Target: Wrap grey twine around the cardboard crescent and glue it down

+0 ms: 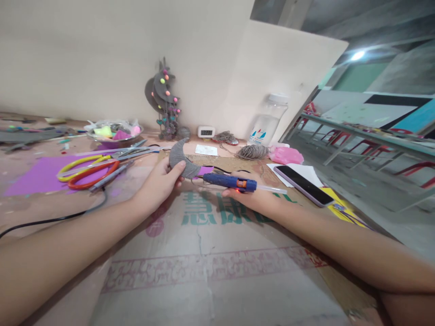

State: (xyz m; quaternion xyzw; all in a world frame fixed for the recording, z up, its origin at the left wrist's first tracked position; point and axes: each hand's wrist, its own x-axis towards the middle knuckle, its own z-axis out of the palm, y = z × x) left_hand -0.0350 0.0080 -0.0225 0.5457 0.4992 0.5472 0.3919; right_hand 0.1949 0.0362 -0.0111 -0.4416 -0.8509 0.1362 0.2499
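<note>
My left hand [169, 174] is closed on a crescent moon shape wrapped in grey yarn [182, 161], its thumb pressed on the front. A small purple piece [205, 170] shows at the crescent's lower right end. In my right hand [249, 190] is a blue hot glue gun [224, 181] with a clear glue stick out of its back and a red light lit. The gun's nozzle points left at the crescent's lower end; whether they touch I cannot tell. Both hands are above the printed cardboard sheet [204, 280].
Scissors [93, 172] lie on purple paper [34, 174] at left, near a bowl [113, 141]. Behind stand a decorated moon ornament [165, 97], timer [206, 131], yarn [253, 152] and a water bottle [268, 120]. A phone [303, 184] lies right; a black cord [50, 218] crosses left.
</note>
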